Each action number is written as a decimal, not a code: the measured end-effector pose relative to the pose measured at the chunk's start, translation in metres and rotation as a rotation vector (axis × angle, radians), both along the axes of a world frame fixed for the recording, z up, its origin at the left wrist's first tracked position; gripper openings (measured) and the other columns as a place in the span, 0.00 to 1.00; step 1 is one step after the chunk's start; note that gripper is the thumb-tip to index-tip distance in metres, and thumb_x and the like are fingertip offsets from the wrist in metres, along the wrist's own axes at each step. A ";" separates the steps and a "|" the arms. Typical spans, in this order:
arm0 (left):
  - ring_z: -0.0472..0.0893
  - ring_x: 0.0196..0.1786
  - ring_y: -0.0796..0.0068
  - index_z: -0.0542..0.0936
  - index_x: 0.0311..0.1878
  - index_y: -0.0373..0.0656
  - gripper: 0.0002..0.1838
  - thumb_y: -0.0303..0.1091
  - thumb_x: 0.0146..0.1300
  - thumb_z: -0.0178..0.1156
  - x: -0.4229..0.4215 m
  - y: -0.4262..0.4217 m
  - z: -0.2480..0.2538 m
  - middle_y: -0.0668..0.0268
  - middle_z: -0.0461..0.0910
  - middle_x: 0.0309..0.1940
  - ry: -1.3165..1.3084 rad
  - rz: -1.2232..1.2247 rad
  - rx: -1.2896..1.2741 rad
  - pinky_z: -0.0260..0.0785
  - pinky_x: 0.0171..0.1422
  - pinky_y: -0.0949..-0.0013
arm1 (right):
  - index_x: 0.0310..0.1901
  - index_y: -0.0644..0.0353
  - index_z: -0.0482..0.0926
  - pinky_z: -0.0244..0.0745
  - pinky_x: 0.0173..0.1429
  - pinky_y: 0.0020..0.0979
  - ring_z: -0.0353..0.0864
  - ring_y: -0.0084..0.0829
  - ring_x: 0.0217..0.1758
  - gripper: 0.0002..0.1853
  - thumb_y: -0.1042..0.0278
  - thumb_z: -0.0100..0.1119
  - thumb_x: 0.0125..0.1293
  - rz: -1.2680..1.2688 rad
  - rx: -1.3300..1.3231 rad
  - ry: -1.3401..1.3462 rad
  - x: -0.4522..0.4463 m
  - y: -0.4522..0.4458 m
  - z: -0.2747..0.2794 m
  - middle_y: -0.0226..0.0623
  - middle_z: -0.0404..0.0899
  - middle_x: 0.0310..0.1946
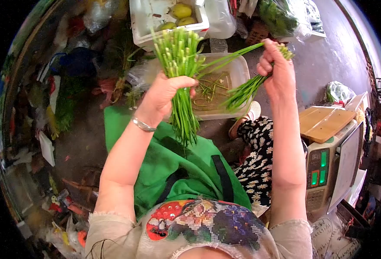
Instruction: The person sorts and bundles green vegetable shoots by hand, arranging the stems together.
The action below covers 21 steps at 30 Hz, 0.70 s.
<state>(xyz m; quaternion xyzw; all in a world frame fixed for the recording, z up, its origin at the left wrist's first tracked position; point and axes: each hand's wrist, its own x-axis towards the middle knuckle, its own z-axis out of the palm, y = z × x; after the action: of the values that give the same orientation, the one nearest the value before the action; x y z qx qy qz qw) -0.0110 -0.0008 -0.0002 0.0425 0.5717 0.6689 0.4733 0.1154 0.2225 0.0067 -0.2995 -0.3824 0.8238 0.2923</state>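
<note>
Holding a thick, upright bunch of slim green stalks with pale cut ends (184, 103), the left hand (169, 93) is at eleven o'clock in the head view, its grip wrapped closed around the middle. At one o'clock, the right hand (277, 67) has its grip closed on a smaller, slanting bunch of green stalks (245, 93); a few long stalks stretch from its fingertips toward the thick bunch. Between the hands, at twelve to one o'clock, a pale rectangular plastic tub (242, 71) holds loose green pieces. Behind it, near twelve, a white foam box (145, 36) contains yellow-green round fruit (182, 11). A scale with green lit digits (318, 166) sits past three o'clock.
</note>
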 end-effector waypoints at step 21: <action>0.81 0.31 0.71 0.77 0.46 0.38 0.16 0.22 0.53 0.66 0.000 0.003 0.000 0.61 0.82 0.35 -0.024 -0.019 0.057 0.76 0.34 0.69 | 0.41 0.59 0.75 0.70 0.27 0.24 0.77 0.25 0.28 0.07 0.66 0.59 0.66 0.146 0.026 -0.082 -0.007 -0.014 -0.007 0.36 0.81 0.32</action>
<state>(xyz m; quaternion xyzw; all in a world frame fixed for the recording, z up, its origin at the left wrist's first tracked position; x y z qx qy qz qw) -0.0106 0.0023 -0.0006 0.0532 0.5462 0.6809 0.4850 0.1084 0.2087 -0.0008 -0.3002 -0.4257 0.8249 0.2195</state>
